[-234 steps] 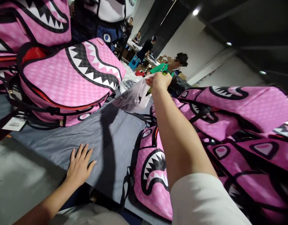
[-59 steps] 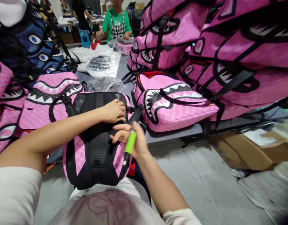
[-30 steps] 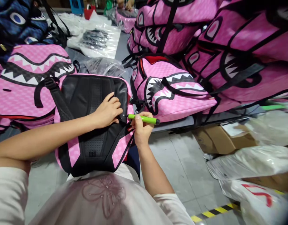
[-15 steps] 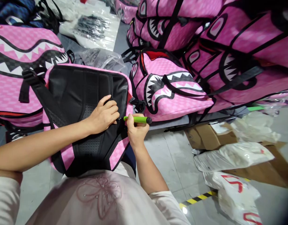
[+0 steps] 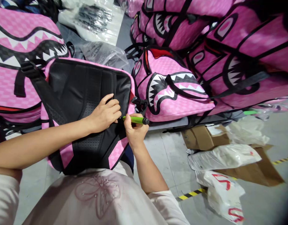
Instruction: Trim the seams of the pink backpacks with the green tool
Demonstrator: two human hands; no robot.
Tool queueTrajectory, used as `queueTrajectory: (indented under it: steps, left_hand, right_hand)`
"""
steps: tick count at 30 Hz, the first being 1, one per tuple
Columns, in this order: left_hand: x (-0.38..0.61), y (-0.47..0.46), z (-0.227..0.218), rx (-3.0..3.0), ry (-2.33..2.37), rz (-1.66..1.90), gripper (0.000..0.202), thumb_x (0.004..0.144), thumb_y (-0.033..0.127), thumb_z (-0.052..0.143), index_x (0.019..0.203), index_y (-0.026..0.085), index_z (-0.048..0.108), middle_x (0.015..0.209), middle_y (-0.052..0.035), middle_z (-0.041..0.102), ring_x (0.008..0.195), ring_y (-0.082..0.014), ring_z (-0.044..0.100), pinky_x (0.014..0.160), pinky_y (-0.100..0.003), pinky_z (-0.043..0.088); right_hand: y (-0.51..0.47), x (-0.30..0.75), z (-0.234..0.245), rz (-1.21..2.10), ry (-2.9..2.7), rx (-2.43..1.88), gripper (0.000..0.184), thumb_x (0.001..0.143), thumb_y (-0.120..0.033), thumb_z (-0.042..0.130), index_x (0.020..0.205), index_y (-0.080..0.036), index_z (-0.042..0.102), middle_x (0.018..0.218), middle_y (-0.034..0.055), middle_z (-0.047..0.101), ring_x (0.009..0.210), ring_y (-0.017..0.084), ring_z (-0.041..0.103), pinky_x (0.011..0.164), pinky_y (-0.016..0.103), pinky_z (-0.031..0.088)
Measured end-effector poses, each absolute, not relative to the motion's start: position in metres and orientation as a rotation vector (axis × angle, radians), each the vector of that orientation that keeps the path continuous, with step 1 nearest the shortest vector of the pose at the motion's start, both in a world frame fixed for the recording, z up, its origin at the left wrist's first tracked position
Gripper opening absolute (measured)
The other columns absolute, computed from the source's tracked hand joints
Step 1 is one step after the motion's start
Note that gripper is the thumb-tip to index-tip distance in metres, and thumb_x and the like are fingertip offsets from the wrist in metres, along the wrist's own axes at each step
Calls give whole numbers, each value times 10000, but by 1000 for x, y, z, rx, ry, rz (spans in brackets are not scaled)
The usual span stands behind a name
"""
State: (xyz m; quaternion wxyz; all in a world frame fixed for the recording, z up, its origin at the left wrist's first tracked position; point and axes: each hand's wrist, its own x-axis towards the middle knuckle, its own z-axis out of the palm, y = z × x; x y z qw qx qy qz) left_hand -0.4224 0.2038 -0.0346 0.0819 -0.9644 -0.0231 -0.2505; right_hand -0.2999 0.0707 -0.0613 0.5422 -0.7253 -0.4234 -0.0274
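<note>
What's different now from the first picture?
The left hand moved off the grey cloth-covered table onto the black padded back of a pink-edged backpack, now in front of the person. The right hand let go of clear plastic and drew back to the backpack's edge. Since two seconds ago, its slim lime-green pen has swung sideways, while the plump pink shark-mouth backpack on the right stayed put.

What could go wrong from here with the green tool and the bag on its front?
The green tool in the right hand points at the left hand, very close; a slip might poke it.

That end also sits over the black back of the bag, so a stray stroke could scratch or mark it.

The bag's lower end reaches the shirt, with floor showing beside it; it might slide down.
</note>
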Motion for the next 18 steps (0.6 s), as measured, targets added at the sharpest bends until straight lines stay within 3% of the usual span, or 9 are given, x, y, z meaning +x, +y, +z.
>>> queueTrajectory:
  steps: [18]
  left_hand:
    - [-420, 203, -44, -2919, -111, -739, 142, 962, 274, 594, 857, 193, 645, 911, -17, 668, 1141, -212, 586, 1196, -485, 371]
  right_hand:
    - [75, -296, -54, -70, -1030, -1829, 262, 916, -413, 599, 753, -208, 603, 601, -13, 636, 480, 133, 580, 503, 263, 473]
